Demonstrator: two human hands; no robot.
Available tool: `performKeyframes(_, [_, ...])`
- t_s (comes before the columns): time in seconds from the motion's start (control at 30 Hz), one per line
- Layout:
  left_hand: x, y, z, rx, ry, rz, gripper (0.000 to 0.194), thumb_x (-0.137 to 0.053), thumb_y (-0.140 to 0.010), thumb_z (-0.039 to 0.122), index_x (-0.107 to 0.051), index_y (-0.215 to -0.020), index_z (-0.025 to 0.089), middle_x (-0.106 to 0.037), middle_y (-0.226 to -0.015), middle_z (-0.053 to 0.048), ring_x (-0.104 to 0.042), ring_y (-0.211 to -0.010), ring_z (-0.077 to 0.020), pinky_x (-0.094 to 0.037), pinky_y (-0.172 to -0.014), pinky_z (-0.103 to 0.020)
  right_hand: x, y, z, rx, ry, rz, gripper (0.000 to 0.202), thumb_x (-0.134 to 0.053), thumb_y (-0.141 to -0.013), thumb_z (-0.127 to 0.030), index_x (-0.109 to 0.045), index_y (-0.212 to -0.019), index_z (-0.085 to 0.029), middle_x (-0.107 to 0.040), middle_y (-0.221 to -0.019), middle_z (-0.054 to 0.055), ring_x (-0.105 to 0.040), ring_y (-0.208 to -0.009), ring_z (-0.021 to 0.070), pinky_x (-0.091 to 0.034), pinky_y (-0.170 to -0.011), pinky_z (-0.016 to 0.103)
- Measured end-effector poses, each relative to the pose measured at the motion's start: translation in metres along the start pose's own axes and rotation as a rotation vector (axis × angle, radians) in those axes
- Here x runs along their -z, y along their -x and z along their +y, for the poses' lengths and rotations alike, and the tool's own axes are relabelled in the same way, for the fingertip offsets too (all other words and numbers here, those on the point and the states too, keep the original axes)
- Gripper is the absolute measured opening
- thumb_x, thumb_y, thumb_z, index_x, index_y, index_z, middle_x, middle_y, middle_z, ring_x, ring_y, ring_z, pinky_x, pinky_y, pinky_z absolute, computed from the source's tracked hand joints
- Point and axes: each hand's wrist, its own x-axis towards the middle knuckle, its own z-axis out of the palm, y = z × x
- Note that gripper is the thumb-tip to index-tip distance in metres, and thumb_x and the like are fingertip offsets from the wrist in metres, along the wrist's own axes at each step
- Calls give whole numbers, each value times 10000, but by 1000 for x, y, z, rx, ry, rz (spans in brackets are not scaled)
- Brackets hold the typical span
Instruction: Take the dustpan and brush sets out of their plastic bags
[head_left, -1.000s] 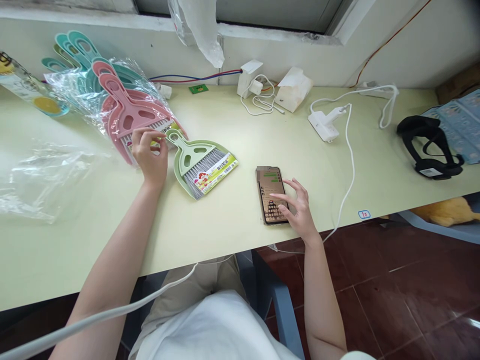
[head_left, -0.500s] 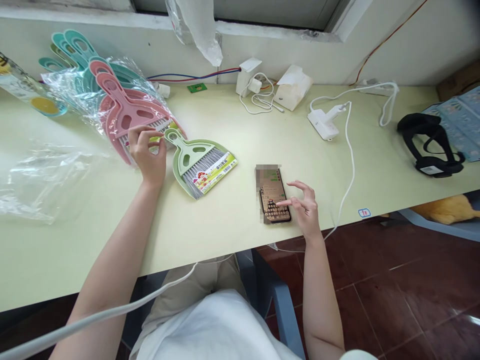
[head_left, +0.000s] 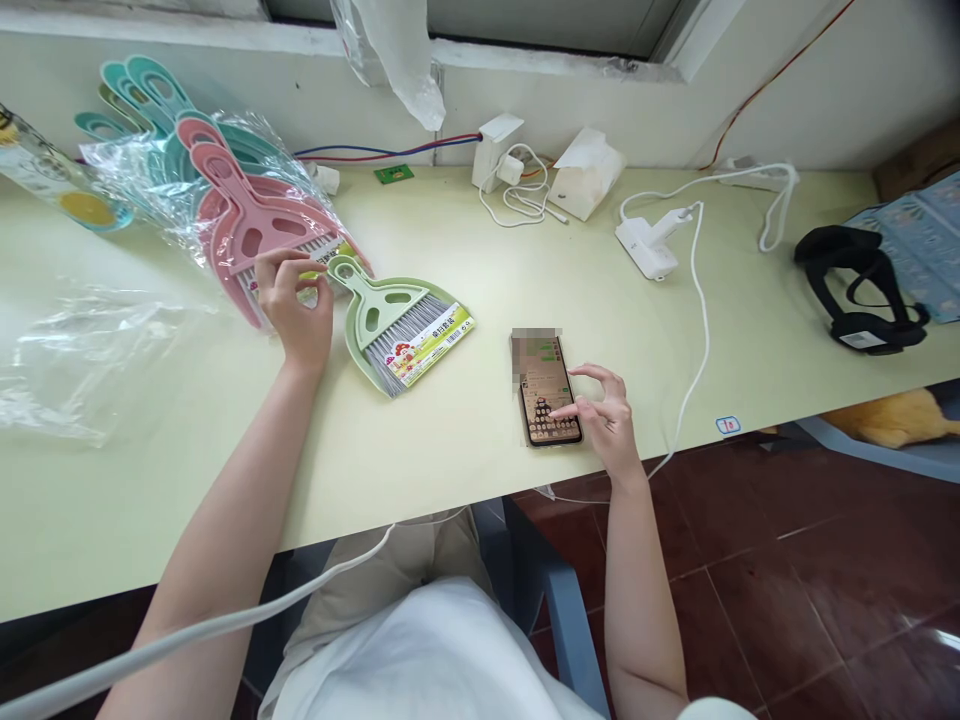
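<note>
A light green dustpan with a grey-bristled brush and a printed label [head_left: 390,312] lies on the table. My left hand [head_left: 296,310] pinches the tip of its handle between thumb and index finger. To the right, a phone [head_left: 546,375] lies face up, its screen lit with a keyboard at the bottom. My right hand [head_left: 611,425] is beside it, thumb over the keyboard and index finger near the phone's right edge, fingers apart and holding nothing.
Pink dustpan sets [head_left: 259,220] and teal ones [head_left: 165,95] lie in clear plastic at the back left. Clear film [head_left: 82,370] is at the left. White charger [head_left: 645,248], cables and a black headset strap [head_left: 862,330] are on the right.
My right hand has moved slightly left, bringing the thumb and index finger closer over the phone. My left hand and the green dustpan set look almost unchanged.
</note>
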Motion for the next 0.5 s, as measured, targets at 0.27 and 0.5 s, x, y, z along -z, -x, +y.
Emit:
performKeyframes(0.27, [0, 0, 1, 32, -22, -27, 215, -523, -831, 26, -609, -935, 193, -487, -1120, -61, -502, -1118, -149, -511, -800, -319, 1, 0, -1, 32, -16, -75, 389, -455, -940, -409, -778, -732, -345, -588, -1238, -3, -453, -1256, 275, -322, -1118, 533])
performKeyframes(0.5, [-1, 0, -3, -27, 4, -5, 270, -486, -822, -9, -625, -939, 190, -488, -1093, -67, -514, -1097, -146, -524, -790, -312, 0, -1, -2, -18, -2, -3, 400, -455, -941, -411, -768, -707, -323, -595, -1212, 11, -473, -1233, 274, -327, -1109, 518])
